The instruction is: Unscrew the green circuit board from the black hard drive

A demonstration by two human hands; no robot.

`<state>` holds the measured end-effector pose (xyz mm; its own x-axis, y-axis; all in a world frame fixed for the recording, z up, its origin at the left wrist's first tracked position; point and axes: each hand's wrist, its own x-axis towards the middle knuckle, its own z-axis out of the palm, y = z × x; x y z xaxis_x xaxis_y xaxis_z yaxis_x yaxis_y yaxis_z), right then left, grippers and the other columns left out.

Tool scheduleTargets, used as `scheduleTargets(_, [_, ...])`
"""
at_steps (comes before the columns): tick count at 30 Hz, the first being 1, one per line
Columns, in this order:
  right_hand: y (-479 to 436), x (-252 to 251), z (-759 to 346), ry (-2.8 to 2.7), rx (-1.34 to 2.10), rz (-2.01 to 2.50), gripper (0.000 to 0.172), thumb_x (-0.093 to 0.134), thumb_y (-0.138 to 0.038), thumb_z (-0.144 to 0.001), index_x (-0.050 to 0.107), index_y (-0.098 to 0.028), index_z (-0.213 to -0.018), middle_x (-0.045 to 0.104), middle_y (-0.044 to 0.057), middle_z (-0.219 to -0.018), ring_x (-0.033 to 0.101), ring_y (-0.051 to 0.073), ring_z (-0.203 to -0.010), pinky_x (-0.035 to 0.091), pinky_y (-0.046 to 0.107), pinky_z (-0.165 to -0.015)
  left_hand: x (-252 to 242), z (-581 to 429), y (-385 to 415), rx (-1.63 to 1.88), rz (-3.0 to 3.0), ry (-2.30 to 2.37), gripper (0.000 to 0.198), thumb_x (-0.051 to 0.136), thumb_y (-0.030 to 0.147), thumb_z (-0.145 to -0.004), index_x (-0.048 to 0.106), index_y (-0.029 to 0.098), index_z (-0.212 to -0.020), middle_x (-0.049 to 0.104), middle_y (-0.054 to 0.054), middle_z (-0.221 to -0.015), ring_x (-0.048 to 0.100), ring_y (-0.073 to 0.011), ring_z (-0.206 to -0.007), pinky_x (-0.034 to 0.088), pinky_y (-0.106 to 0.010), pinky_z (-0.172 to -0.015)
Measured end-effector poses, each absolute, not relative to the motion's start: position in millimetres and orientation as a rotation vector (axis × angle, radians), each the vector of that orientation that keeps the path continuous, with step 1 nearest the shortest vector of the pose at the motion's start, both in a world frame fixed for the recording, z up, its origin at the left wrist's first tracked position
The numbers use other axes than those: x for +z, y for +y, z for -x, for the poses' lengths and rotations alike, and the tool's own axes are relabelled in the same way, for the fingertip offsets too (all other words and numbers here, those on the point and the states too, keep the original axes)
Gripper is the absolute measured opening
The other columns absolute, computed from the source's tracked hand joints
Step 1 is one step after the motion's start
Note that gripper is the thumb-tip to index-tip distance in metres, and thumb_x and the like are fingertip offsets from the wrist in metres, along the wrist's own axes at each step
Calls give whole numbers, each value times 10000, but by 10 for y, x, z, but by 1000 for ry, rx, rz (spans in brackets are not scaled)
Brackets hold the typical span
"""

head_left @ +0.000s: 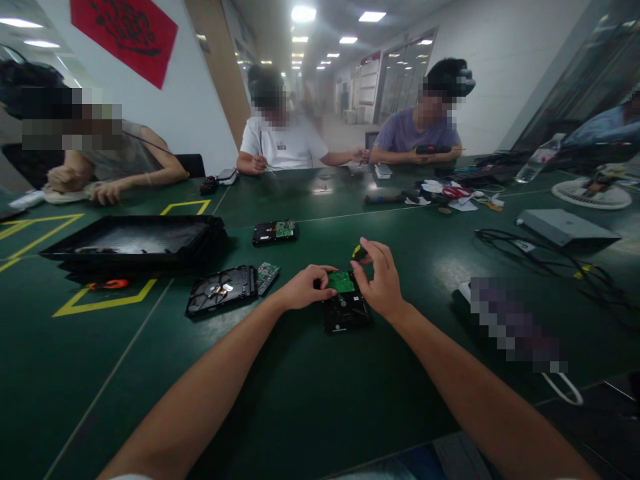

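A black hard drive (pixel 347 317) with a green circuit board (pixel 341 281) lies on the bench (pixel 280 407), directly in front of the person. The left hand (pixel 309 288) bends over its left edge, fingers touching board and drive; whether they grip, I cannot tell. The right hand (pixel 383 280) pinches a black-and-yellow tool (pixel 358 253) between thumb and fingers above the far right corner. Just left sits another drive (pixel 215 293) beside a loose circuit board (pixel 268 277); a third drive (pixel 264 235) lies farther back. The bench top is dark green, crossed by pale seams and marked with yellow tape (pixel 103 308) at left, near stacked black trays (pixel 135 237). A grey box (pixel 567 227) and dark cables (pixel 520 243) lie right. Co-workers (pixel 285 143) sit around the bench. Behind, a corridor runs back under bright ceiling lights (pixel 303 13); a red sheet (pixel 125 37) hangs on the white wall (pixel 195 113).
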<state>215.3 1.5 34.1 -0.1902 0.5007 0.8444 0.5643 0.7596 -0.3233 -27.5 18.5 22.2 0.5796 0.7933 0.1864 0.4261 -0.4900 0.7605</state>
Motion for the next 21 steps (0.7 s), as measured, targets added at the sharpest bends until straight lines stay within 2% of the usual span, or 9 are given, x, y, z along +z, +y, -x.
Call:
scheduleTargets(4, [17, 343, -2166, -1832, -90, 842, 691, 630, -232, -1001, 343, -373, -1613, 567, 120, -1346, 645, 273, -1122, 666, 474, -866, 232, 277, 176, 691, -2136, 966, 313, 782, 374, -851, 542, 226, -714, 697, -128, -1393, 568, -296, -1397, 416, -469, -1129])
scheduleTargets(10, [8, 357, -2162, -1896, -93, 810, 708, 547, -172, -1015, 303, -358, -1653, 559, 123, -1417, 623, 284, -1235, 608, 526, -1025, 207, 279, 184, 713, -2149, 959, 330, 791, 380, -842, 534, 226, -706, 718, -116, -1355, 576, -297, -1388, 421, -456, -1121])
scheduleTargets(13, [19, 342, -2159, -1876, -89, 808, 707, 565, -179, -1012, 307, -362, -1645, 560, 126, -1413, 633, 280, -1216, 632, 507, -980, 208, 278, 188, 707, -2144, 965, 336, 795, 380, -838, 530, 226, -700, 713, -120, -1366, 572, -302, -1394, 429, -454, -1114])
scheduleTargets(17, [30, 335, -2167, -1816, -88, 811, 680, 618, -202, -999, 356, -364, -1605, 573, 122, -1370, 669, 260, -1095, 664, 471, -877, 221, 274, 186, 707, -2147, 956, 332, 790, 370, -841, 526, 229, -699, 734, -120, -1313, 572, -303, -1399, 435, -452, -1106])
scheduleTargets(21, [24, 349, -2169, -1847, -67, 777, 684, 599, -172, -998, 353, -345, -1612, 563, 130, -1423, 657, 274, -1169, 655, 479, -924, 215, 271, 185, 718, -2160, 953, 343, 787, 360, -850, 513, 229, -691, 749, -112, -1279, 572, -302, -1403, 428, -449, -1108])
